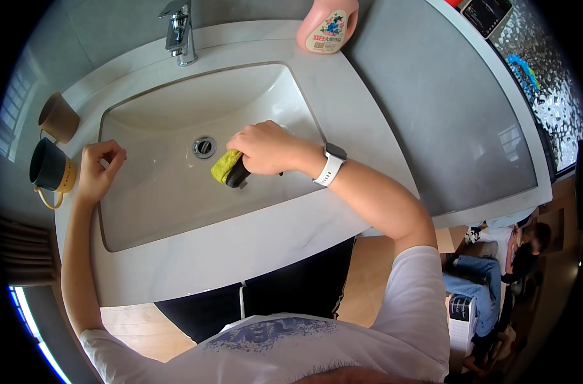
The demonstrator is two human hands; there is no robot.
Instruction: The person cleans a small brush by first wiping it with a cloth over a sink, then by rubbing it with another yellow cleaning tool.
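White T-shirt (342,339) fills the bottom edge. Right hand (266,147), white smartwatch (330,164) on the wrist, reaches into the white sink basin (150,198), fingers closed around a yellow-green scrubbing sponge (227,168) with a dark underside, pressed on the basin floor just right of the drain (205,147). Left hand (99,168) rests on the basin's left rim, fingers curled loosely, holding nothing. Dark mug with yellow handle (50,169) and brown cup (58,118) stand left of it. Farther back: chrome faucet (180,32), pink detergent bottle (327,25).
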